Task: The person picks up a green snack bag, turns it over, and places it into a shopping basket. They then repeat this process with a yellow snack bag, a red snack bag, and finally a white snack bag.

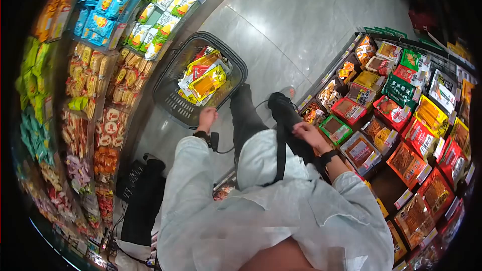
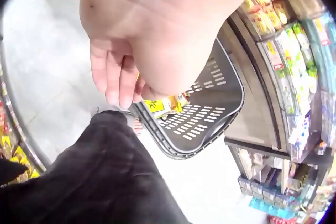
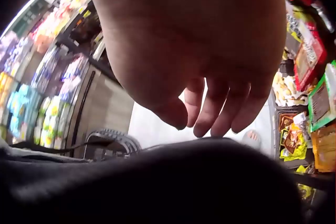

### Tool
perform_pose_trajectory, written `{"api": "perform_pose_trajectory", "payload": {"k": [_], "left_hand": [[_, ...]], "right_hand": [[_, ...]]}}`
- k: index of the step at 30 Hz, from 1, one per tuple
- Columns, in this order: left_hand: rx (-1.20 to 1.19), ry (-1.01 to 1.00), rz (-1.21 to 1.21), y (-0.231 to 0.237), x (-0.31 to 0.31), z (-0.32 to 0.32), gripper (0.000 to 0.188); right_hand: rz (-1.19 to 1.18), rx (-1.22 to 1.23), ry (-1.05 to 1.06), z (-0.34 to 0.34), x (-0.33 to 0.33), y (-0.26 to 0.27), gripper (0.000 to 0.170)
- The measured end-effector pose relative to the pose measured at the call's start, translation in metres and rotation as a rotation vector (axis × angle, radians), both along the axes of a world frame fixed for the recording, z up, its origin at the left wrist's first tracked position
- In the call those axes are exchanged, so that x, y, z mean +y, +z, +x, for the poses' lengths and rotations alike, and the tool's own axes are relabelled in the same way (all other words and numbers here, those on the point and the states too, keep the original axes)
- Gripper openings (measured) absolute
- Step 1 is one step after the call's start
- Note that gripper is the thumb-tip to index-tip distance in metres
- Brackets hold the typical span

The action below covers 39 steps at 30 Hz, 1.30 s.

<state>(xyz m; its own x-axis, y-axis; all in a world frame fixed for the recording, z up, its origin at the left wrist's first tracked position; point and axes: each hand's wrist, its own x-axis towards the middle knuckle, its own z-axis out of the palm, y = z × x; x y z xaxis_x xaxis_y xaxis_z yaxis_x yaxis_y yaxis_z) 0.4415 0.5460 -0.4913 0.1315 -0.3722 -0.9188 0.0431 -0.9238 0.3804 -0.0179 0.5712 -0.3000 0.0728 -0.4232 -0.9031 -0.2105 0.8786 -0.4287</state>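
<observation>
My left hand (image 1: pixel 208 119) hovers by the near rim of a dark grey shopping basket (image 1: pixel 170 101) on the floor. Its fingers hang relaxed with nothing in them, as the left wrist view shows. Several snack packets lie in the basket, a yellow packet (image 1: pixel 208 83) on top. Over my dark-trousered thigh, my right hand (image 1: pixel 310 136) is loosely curled and holds nothing. In the right wrist view its fingers (image 3: pixel 212 109) dangle just above the dark cloth.
Left of me rise shelves with blue packets (image 1: pixel 106 0), green-and-white packets (image 1: pixel 159 25) and loose wrapped sweets (image 1: pixel 108 134). A slanted display of packaged snacks (image 1: pixel 351 110) stands on my right. Grey tiled floor (image 1: pixel 271 25) runs between them. A black strap (image 1: pixel 281 155) hangs down my front.
</observation>
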Motion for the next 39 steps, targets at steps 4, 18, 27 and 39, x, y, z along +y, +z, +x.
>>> {"api": "perform_pose_trajectory", "payload": {"k": [4, 18, 27, 39], "left_hand": [[-0.134, -0.278, 0.089, -0.095, -0.050, 0.040, 0.025], [-0.236, -0.686, -0.025, -0.276, -0.112, -0.042, 0.054], [-0.245, -0.960, 0.171, -0.368, -0.084, -0.051, 0.055], [-0.051, -0.943, 0.204, -0.317, -0.106, -0.028, 0.065]], "right_hand": [[-0.009, -0.055, 0.492, 0.110, -0.044, 0.007, 0.072], [0.188, 0.010, 0.924, 0.244, -0.065, -0.043, 0.096], [0.270, 0.019, 0.860, 0.256, -0.071, -0.058, 0.099], [0.158, 0.062, 1.002, 0.254, -0.082, -0.052, 0.095]]}}
